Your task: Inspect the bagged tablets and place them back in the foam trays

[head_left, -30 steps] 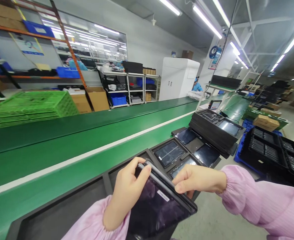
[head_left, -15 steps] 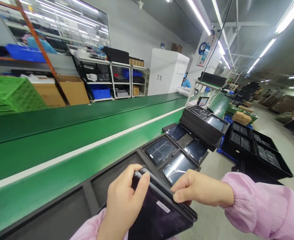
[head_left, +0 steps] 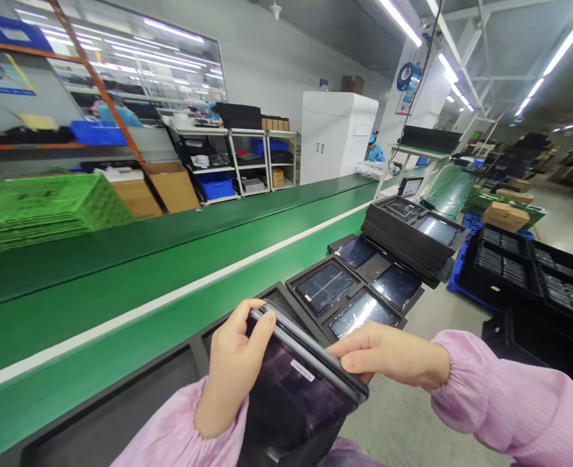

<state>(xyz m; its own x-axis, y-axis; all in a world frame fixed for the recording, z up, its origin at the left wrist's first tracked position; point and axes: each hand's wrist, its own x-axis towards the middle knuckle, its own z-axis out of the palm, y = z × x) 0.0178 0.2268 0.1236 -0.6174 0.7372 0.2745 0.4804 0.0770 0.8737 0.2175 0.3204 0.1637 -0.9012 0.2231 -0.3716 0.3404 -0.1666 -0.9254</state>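
A pair of dark tablets [head_left: 291, 402], lying against each other, is held tilted in front of me. The front one faces me and bears a small white label. My left hand [head_left: 237, 357] grips their upper left corner, with its thumb over the edge. On the upper right edge, my right hand [head_left: 388, 353] pinches between thumb and fingers; its fingertips behind the edge are hidden. Just beyond, a black tray [head_left: 376, 266] carries several tablets in its recesses. A nearer black tray [head_left: 121, 402] lies partly behind my left arm.
A green conveyor belt [head_left: 189, 259] with a white strip runs along the left. Stacked black trays [head_left: 403, 240] stand beyond the tablets. Black bins [head_left: 529, 285] with packed parts are at right on a blue base. Green crates [head_left: 72, 201] and shelves [head_left: 235, 159] line the far side.
The scene has shifted right in view as my head turned left. The tablets have risen slightly and tilted, showing more of their top edges. Both hands still grip them.
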